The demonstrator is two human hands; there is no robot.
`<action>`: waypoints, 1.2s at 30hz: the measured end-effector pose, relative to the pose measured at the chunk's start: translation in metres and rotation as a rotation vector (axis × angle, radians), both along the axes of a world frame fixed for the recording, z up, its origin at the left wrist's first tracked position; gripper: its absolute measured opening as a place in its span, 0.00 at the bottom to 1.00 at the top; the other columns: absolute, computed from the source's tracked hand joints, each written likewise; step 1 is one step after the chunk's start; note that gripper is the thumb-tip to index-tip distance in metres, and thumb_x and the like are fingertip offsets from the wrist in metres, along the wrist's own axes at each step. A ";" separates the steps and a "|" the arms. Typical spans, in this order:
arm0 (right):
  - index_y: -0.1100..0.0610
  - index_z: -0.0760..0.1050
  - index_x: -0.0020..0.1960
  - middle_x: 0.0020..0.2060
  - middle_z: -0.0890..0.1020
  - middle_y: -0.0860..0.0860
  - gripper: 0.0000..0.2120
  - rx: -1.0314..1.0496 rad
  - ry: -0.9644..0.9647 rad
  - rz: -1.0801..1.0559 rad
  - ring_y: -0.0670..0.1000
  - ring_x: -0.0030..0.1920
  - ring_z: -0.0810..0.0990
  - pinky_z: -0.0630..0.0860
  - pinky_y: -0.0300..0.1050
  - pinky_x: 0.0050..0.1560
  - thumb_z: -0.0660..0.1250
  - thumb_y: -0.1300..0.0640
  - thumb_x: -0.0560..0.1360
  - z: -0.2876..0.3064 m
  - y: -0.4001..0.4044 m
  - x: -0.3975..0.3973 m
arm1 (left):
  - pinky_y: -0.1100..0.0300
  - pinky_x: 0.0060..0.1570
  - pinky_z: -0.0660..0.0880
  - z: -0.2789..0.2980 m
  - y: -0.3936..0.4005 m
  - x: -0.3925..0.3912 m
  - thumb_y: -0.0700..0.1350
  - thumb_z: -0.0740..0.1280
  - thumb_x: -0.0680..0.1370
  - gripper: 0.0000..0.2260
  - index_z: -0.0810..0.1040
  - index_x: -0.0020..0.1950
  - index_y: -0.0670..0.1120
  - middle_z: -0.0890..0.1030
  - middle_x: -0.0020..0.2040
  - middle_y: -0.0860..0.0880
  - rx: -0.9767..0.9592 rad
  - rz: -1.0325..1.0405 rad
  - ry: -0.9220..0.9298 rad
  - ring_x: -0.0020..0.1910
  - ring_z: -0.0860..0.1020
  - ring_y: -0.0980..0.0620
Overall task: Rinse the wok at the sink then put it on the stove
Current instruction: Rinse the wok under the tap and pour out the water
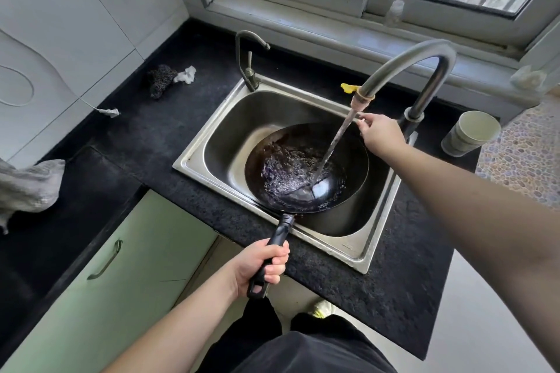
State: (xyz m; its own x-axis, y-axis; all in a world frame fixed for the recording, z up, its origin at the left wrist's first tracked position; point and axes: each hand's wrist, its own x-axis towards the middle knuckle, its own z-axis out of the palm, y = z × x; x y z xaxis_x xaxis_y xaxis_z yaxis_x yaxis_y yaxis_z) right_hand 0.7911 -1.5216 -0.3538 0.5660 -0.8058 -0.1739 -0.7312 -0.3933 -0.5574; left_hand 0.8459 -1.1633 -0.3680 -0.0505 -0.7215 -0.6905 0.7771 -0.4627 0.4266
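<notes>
Rinsing under way, not finished; stove not in view, move to it still to do. Nearest: left hand (262,266) wrapped round black handle (274,251) of wok (306,166), fingers curled tight. Wok round, dark, glossy when wet, held inside steel sink (209,142) set in worktop (145,142), handle sticking out over front edge. Water (333,142) streaming into bowl, pooling and frothing. Right hand (380,133) stretched over far right of sink, beside base of faucet (424,63); fingers look loosely bent, cannot tell whether anything gripped. Worktop black, speckled, rough-looking. Far left corner: dark scouring pad (160,80) and crumpled white scrap (186,74). Right edge: paper cup (469,136). Small second tap (250,60) behind sink.
</notes>
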 end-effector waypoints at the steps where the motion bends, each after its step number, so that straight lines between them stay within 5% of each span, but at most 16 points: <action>1: 0.53 0.76 0.63 0.52 0.83 0.56 0.17 -0.005 0.007 -0.001 0.59 0.56 0.78 0.74 0.49 0.55 0.57 0.49 0.80 0.001 0.001 0.000 | 0.68 0.17 0.63 0.000 0.000 0.001 0.37 0.63 0.74 0.06 0.67 0.41 0.45 0.66 0.29 0.51 0.002 -0.007 -0.021 0.19 0.64 0.60; 9: 0.54 0.77 0.63 0.52 0.82 0.57 0.17 -0.043 0.019 -0.038 0.60 0.56 0.78 0.73 0.49 0.50 0.56 0.51 0.80 0.004 0.008 0.002 | 0.67 0.19 0.63 0.011 -0.001 0.010 0.32 0.56 0.81 0.11 0.65 0.41 0.44 0.67 0.29 0.49 0.077 -0.072 -0.181 0.20 0.64 0.57; 22: 0.50 0.74 0.67 0.58 0.82 0.54 0.22 -0.036 0.010 -0.037 0.58 0.61 0.77 0.73 0.49 0.56 0.58 0.41 0.79 -0.001 0.005 -0.003 | 0.65 0.20 0.64 0.012 -0.018 0.008 0.33 0.58 0.80 0.12 0.65 0.38 0.43 0.69 0.29 0.48 0.139 -0.129 -0.202 0.21 0.66 0.56; 36: 0.51 0.75 0.66 0.59 0.81 0.54 0.18 -0.032 0.011 -0.033 0.58 0.61 0.77 0.74 0.50 0.57 0.59 0.45 0.80 0.004 0.005 -0.003 | 0.66 0.19 0.64 0.010 -0.028 0.018 0.34 0.56 0.81 0.11 0.64 0.39 0.44 0.69 0.27 0.49 0.229 -0.178 -0.164 0.20 0.66 0.57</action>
State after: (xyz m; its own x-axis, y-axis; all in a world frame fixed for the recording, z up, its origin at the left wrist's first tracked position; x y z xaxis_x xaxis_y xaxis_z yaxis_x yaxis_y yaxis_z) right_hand 0.7876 -1.5165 -0.3494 0.5375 -0.8291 -0.1537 -0.7499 -0.3867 -0.5367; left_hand 0.8643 -1.1910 -0.3584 -0.0367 -0.5365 -0.8431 0.6055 -0.6831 0.4083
